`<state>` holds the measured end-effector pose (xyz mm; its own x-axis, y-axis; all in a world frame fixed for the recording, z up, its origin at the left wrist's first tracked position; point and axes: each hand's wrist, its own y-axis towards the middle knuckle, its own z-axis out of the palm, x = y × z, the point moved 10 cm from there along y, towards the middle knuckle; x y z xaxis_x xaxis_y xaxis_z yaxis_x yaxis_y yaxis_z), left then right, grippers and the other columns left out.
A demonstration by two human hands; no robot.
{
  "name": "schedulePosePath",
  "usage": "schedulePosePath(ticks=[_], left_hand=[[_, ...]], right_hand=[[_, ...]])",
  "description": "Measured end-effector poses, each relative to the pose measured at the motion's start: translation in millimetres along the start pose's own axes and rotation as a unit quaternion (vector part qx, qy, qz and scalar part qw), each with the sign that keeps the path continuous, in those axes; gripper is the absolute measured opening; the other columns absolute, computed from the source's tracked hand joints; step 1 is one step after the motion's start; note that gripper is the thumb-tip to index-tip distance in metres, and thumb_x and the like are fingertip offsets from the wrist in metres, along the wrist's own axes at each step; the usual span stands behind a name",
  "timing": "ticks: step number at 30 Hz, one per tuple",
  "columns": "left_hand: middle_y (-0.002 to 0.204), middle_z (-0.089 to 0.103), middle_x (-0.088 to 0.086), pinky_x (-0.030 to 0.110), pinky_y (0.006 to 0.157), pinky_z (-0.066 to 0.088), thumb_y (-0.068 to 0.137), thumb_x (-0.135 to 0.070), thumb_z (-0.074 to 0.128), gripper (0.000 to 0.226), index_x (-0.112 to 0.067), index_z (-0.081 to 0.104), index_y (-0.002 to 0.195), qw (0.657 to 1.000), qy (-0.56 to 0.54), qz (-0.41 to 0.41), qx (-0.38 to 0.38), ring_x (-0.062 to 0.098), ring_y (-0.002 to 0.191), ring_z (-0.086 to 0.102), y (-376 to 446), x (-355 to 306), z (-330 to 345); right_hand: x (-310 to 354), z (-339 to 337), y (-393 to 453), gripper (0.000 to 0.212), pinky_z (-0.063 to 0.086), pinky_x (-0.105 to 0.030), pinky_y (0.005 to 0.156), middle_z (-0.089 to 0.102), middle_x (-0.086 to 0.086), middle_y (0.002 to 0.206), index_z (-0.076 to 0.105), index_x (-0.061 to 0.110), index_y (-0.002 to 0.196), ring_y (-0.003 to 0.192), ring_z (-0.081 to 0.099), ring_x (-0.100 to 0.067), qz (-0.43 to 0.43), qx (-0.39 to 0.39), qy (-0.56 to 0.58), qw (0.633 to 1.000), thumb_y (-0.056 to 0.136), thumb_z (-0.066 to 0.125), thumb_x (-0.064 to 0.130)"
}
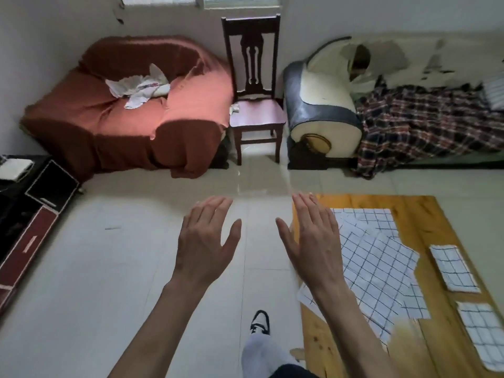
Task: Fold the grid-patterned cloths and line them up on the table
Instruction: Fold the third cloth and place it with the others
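A person's left hand (pixel 206 236) and right hand (pixel 313 241) hover with fingers spread, holding nothing. On the wooden table (pixel 425 214) at right, two folded cloths (pixel 454 268) line its right side. A pile of unfolded grid-patterned cloths (pixel 379 263) lies beside them, waiting to be folded.

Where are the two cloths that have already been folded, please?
In the head view, the two folded cloths lie in a line along the right side of the wooden table, beyond the unfolded cloths.
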<state>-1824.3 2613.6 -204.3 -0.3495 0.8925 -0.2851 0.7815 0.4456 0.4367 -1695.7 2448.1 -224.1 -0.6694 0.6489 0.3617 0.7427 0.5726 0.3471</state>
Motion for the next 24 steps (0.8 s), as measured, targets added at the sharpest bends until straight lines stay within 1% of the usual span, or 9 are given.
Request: schedulePosePath(ticks=[7,10,14,17,21,24], left_hand=[[0.143,0.062,0.008,0.050,0.117,0.039,0.107,-0.041,0.046,0.049,-0.009,0.060,0.141,0.991,-0.042,0.116,0.056,0.027,0.139,0.052,124,-31,82],[0.143,0.062,0.009,0.048,0.118,0.039,0.107,-0.043,0.044,0.050,-0.010,0.060,0.141,0.983,-0.064,0.161,0.067,0.027,0.139,0.052,159,-50,106],[0.142,0.063,0.009,0.043,0.120,0.035,0.108,-0.045,0.042,0.052,-0.009,0.062,0.140,0.964,-0.100,0.229,0.093,0.027,0.137,0.053,199,-75,146],[0.142,0.063,0.007,0.037,0.121,0.032,0.107,-0.044,0.045,0.050,-0.010,0.062,0.140,0.944,-0.140,0.278,0.113,0.027,0.137,0.054,225,-95,181],[0.143,0.062,0.007,0.041,0.118,0.037,0.106,-0.043,0.049,0.048,-0.011,0.062,0.140,0.902,-0.183,0.351,0.171,0.027,0.137,0.054,251,-136,233],[0.146,0.061,0.005,0.042,0.117,0.039,0.107,-0.046,0.047,0.050,-0.013,0.059,0.143,0.865,-0.211,0.403,0.210,0.024,0.140,0.051,259,-167,265]], right_hand=[[-76,3,59,0.063,0.017,-0.045,0.130,0.041,-0.006,0.164,0.039,0.013,0.158,0.158,0.025,-0.020,0.126,-0.086,-0.021,0.988,0.107,0.046,0.049],[-97,4,73,0.063,0.016,-0.045,0.130,0.040,-0.006,0.165,0.038,0.014,0.159,0.159,0.023,-0.019,0.164,-0.100,-0.040,0.980,0.107,0.046,0.049],[-126,9,87,0.064,0.020,-0.049,0.129,0.038,-0.005,0.166,0.038,0.014,0.159,0.159,0.023,-0.018,0.227,-0.109,-0.066,0.966,0.108,0.043,0.051],[-151,12,93,0.065,0.023,-0.050,0.128,0.038,-0.002,0.166,0.039,0.013,0.159,0.158,0.024,-0.016,0.286,-0.131,-0.075,0.946,0.108,0.038,0.054],[-184,19,93,0.067,0.021,-0.048,0.129,0.039,-0.001,0.166,0.040,0.013,0.159,0.158,0.024,-0.016,0.380,-0.144,-0.108,0.907,0.107,0.035,0.056],[-200,28,90,0.066,0.017,-0.045,0.130,0.039,-0.001,0.166,0.039,0.014,0.159,0.158,0.024,-0.016,0.441,-0.157,-0.130,0.874,0.107,0.035,0.056]])
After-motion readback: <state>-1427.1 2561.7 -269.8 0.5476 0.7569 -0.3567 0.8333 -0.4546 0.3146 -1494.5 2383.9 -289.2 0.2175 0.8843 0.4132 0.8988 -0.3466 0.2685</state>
